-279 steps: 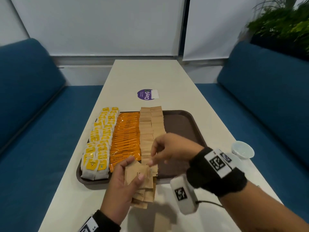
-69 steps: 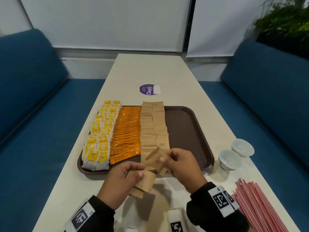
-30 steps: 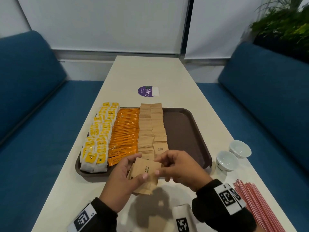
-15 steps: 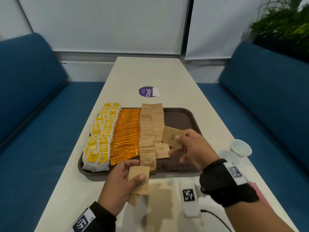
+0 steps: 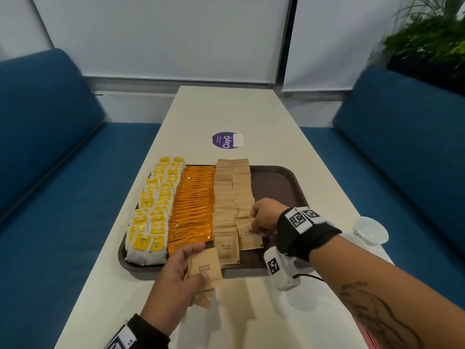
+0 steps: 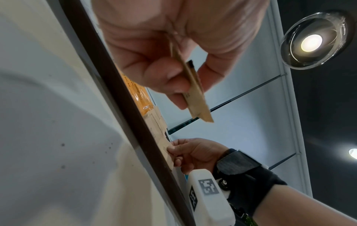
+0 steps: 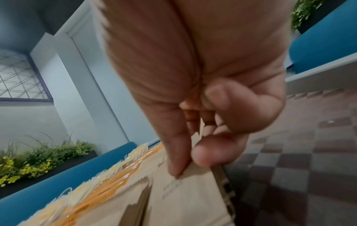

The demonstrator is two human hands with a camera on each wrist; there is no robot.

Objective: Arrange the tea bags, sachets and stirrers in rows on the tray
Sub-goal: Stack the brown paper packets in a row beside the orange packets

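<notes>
Right hand (image 5: 264,219) pinched one square brown-paper sugar sachet (image 5: 247,234), setting it onto the right-hand sugar row toward the near edge of the dark brown plastic tray (image 5: 281,182); overlap likely meant to keep the row shingled; left hand (image 5: 176,275) gripped a small stack of matching sachets (image 5: 205,268) over the tray's near edge, probably as ready supply; yellow-tagged tea bags (image 5: 151,210) and orange coffee sticks (image 5: 193,202) filled the left rows.
</notes>
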